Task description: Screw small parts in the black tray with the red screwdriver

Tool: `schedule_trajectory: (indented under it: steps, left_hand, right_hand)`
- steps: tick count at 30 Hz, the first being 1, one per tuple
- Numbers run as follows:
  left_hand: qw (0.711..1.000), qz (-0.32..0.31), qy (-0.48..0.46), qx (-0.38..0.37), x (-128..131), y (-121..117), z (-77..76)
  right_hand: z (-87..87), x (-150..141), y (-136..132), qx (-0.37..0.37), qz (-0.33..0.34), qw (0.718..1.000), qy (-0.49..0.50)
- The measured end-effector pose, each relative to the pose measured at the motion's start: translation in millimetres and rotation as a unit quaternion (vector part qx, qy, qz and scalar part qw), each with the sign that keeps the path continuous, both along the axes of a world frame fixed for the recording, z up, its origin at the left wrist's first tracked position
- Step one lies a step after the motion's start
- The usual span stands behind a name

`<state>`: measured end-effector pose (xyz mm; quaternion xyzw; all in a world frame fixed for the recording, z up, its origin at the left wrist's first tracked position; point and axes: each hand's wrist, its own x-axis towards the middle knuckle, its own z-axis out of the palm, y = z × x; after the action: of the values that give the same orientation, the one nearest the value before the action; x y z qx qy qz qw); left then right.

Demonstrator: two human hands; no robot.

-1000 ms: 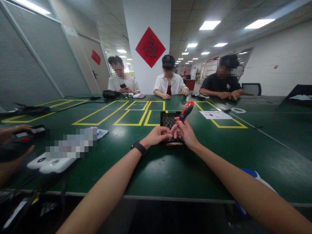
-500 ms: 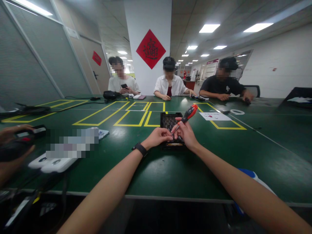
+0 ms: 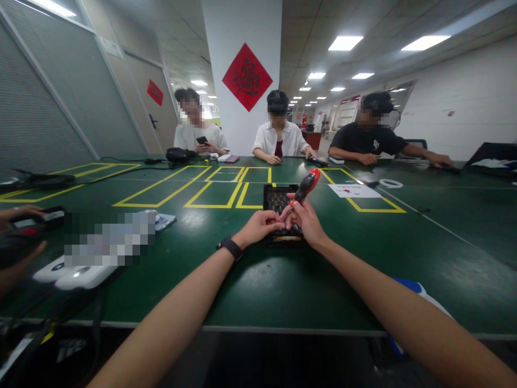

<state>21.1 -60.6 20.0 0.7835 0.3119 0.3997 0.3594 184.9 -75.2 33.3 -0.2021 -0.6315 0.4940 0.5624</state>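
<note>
A screwdriver (image 3: 308, 185) with a red and black handle leans up and to the right in my right hand (image 3: 306, 220), its fingers closed round the lower handle and shaft. The tip points down toward the black case (image 3: 278, 197), an open box with a dark, bumpy inside. My left hand (image 3: 262, 226), with a black band at the wrist, is pinched near the screwdriver's tip over the case. What its fingertips hold, if anything, is too small to make out. Both hands cover the case's near part.
Yellow tape outlines (image 3: 161, 186) mark the green table (image 3: 238, 291). A white device (image 3: 86, 274) lies left, near another person's hands (image 3: 24, 237). A printed sheet (image 3: 352, 191) and a white ring (image 3: 391, 184) lie right. Several people sit across the table.
My hands and the screwdriver keep nearly the same pose over the case. The whole view has shifted slightly. Across the table, the person in black has stretched an arm further right.
</note>
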Motion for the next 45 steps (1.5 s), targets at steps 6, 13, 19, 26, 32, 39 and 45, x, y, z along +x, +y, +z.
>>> schedule_trajectory:
  steps: [6, 13, 19, 26, 32, 39, 45]
  left_hand:
    - [0.997, 0.064, -0.047, 0.026, 4, -8, -2.5]
    - [0.988, 0.136, -0.04, 0.056, 4, -14, -7.6]
    - [0.987, 0.125, 0.01, 0.102, 1, -14, -2.5]
    - [0.984, 0.12, 0.028, 0.125, 2, -17, -1.0]
    - [0.989, 0.112, 0.033, 0.088, 4, -19, -1.7]
    - [0.994, 0.076, 0.021, 0.079, 3, -16, -3.6]
    - [0.996, 0.08, -0.012, 0.025, 5, -14, -4.0]
  right_hand:
    - [-2.6, 1, 5, -0.007, -0.012, 1.0, 0.016]
    - [0.1, 0, 0, 0.004, -0.004, 1.0, 0.008]
    - [0.7, -2, -2, 0.014, -0.018, 1.0, 0.009]
    - [-1.9, -1, -2, 0.015, -0.023, 1.0, 0.012]
    - [-1.0, -2, -4, 0.026, -0.027, 0.999, 0.002]
    - [-1.5, 0, 1, -0.002, -0.012, 1.0, 0.028]
    - [-1.8, 0, 2, -0.013, -0.013, 0.999, 0.03]
